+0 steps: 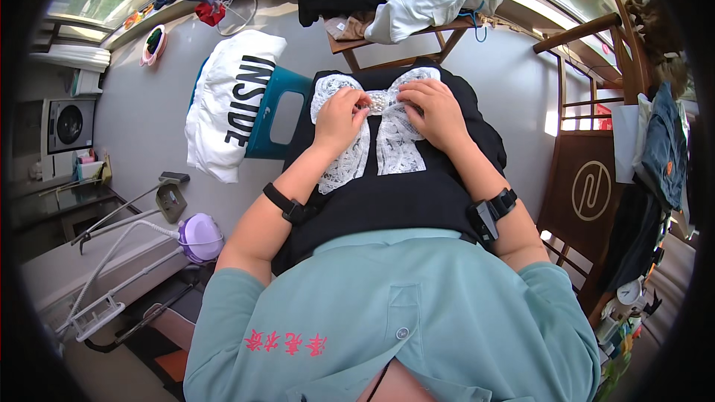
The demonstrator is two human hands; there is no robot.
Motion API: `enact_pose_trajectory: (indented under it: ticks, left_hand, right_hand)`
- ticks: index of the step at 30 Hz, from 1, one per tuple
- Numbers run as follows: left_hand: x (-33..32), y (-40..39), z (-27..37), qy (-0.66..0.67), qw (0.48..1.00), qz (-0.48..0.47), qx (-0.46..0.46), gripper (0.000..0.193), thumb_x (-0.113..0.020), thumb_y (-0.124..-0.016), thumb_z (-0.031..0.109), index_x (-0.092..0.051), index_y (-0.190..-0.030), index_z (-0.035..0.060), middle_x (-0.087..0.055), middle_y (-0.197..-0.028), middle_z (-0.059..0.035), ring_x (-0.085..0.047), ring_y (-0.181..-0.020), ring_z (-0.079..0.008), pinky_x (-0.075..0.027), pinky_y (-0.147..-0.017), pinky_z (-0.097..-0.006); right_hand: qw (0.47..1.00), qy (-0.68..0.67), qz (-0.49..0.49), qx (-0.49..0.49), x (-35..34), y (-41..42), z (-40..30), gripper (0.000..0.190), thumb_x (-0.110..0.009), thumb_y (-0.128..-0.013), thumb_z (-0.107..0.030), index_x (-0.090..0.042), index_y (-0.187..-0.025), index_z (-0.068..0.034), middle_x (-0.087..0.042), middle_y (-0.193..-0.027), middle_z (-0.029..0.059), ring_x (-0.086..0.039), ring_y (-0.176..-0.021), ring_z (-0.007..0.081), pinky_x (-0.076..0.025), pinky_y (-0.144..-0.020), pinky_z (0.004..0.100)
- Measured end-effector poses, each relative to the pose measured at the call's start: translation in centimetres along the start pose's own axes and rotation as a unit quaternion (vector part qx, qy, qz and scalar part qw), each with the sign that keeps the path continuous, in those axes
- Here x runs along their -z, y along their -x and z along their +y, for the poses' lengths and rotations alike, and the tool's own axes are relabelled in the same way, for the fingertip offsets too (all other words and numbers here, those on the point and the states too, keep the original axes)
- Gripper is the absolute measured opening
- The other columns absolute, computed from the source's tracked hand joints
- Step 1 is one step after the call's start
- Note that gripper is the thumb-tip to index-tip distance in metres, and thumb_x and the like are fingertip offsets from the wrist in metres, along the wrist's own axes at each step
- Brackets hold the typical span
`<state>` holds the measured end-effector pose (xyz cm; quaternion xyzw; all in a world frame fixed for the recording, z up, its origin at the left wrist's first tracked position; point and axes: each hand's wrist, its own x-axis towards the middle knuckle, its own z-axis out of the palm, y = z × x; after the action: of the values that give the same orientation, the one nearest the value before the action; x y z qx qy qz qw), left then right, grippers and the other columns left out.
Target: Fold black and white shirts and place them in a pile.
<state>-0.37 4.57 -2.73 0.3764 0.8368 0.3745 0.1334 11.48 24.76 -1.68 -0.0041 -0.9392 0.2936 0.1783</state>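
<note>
A black garment (385, 204) is spread over my lap. On it lies a white lace bow (401, 151) with two loops, two hanging tails and a beaded, pearl-like centre (378, 103). My left hand (339, 121) pinches at the left side of that centre with thumb and fingertips. Curled over the right loop, the fingers of my right hand (434, 110) grip the lace near the knot. Both hands partly cover the loops, and what lies under the fingertips is hidden.
To the left stands a teal plastic stool (260, 125) with white printed cloth (220, 106) over it. Ahead, a wooden stool (341, 44) carries piled clothes (416, 3). A wooden chair (581, 178) stands right; a purple garment steamer (200, 237) and a dustpan (170, 201) are left.
</note>
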Motion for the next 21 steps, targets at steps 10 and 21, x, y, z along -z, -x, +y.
enact_pose_trajectory:
  ticks: [10,21]
  left_hand:
    - [-0.5,-0.9,-0.6,-0.077,0.990,0.040,-0.108,0.019,-0.078,-0.074,0.015,-0.071,-0.092,0.0139,-0.061,-0.078,-0.0013,-0.061,-0.070,-0.0190,-0.048,-0.062,-0.0316]
    - [-0.2,-1.3,-0.3,-0.059,0.994,0.034,-0.089,0.016,-0.073,-0.075,0.010,-0.069,-0.090,0.0124,-0.061,-0.073,-0.0022,-0.062,-0.069,-0.0195,-0.048,-0.062,-0.0317]
  right_hand:
    - [1.000,-0.009,0.005,-0.006,-0.1,0.1,0.1,0.015,-0.067,-0.080,-0.007,-0.071,-0.094,-0.008,-0.070,-0.109,0.0038,-0.060,-0.109,0.0233,-0.044,-0.099,0.0385]
    - [1.000,-0.013,0.009,-0.009,0.1,-0.2,-0.2,0.013,-0.067,-0.080,-0.007,-0.070,-0.092,-0.008,-0.070,-0.107,0.0026,-0.061,-0.107,0.0228,-0.044,-0.098,0.0383]
